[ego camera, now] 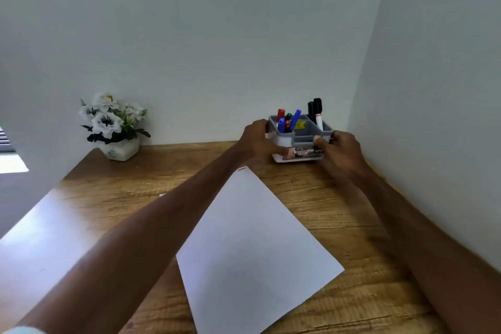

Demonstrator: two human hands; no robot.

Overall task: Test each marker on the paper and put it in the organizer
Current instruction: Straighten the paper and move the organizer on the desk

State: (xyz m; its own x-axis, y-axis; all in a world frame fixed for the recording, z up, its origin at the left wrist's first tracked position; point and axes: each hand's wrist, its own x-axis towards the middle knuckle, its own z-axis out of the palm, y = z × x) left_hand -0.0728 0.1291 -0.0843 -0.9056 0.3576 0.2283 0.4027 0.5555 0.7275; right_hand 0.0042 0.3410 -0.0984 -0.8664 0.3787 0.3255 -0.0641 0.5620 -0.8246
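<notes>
Your left hand point(256, 141) and right hand point(343, 152) grip the organizer point(305, 139) from either side in the far right corner of the surface point(108, 198), close to both walls. Coloured markers point(288, 120) stand in its left compartment, black markers point(315, 110) behind on the right. The blank paper point(252, 238) lies nearer you, and a flower pot point(119, 148) stands far left. Your left thumb hides part of the blurred front label.

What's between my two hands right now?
In the head view, the organizer, with markers standing in it, sits between the left hand and right hand, which both grip its sides.
</notes>
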